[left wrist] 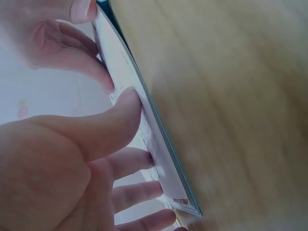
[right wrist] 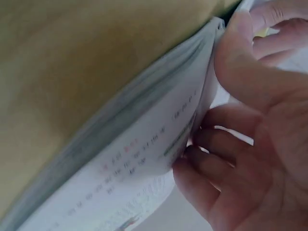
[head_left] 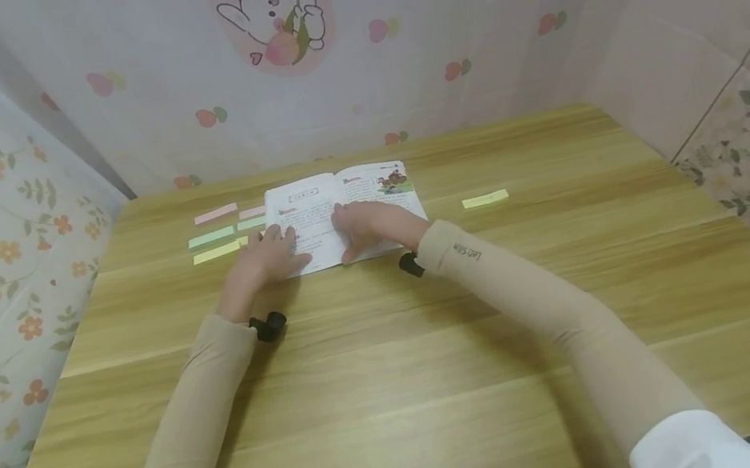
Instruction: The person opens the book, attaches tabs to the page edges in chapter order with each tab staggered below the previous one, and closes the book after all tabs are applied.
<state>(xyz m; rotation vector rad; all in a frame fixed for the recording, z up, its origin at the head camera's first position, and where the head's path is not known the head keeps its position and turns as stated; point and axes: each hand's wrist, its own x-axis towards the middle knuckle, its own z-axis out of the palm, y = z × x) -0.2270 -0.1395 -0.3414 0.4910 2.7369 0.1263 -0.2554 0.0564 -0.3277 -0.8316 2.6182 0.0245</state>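
An open book (head_left: 303, 216) lies on the wooden table, its left page filled with text and its right page topped by a coloured picture. My left hand (head_left: 268, 256) rests on the left page with fingers spread; in the left wrist view its thumb (left wrist: 126, 113) lies along the page near the lower edge. At the book's middle fold, my right hand (head_left: 374, 226) presses down with its fingertips and thumb. The right wrist view shows those fingers (right wrist: 192, 185) slightly bent against the page beside the fold, and the layered page edges (right wrist: 144, 86) below.
Left of the book lie pink (head_left: 215, 213), green (head_left: 211, 236) and yellow (head_left: 216, 252) paper strips, with others partly behind the book and left hand. One yellow strip (head_left: 485, 200) lies to the right. A patterned curtain (head_left: 355, 99) hangs behind the table (head_left: 342, 401).
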